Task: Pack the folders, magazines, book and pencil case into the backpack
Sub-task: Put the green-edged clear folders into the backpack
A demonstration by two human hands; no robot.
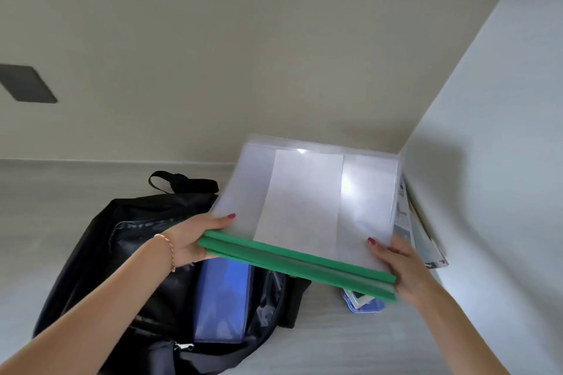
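Both hands hold a clear folder (307,201) with green spine bars, lifted above the table. My left hand (190,240) grips its near-left corner and my right hand (399,265) grips its near-right corner. Below and to the left lies a black backpack (122,253), unzipped, with a blue folder (224,301) standing in its opening. Magazines (423,237) lean against the right wall, partly hidden behind the lifted folder. A blue pencil case (364,303) lies on the table under the folder's near-right corner, mostly covered.
The light grey table (350,344) meets a beige back wall and a white wall (502,161) on the right. A dark square plate (26,84) is set in the back wall at left. The backpack's strap loop (179,181) points toward the back.
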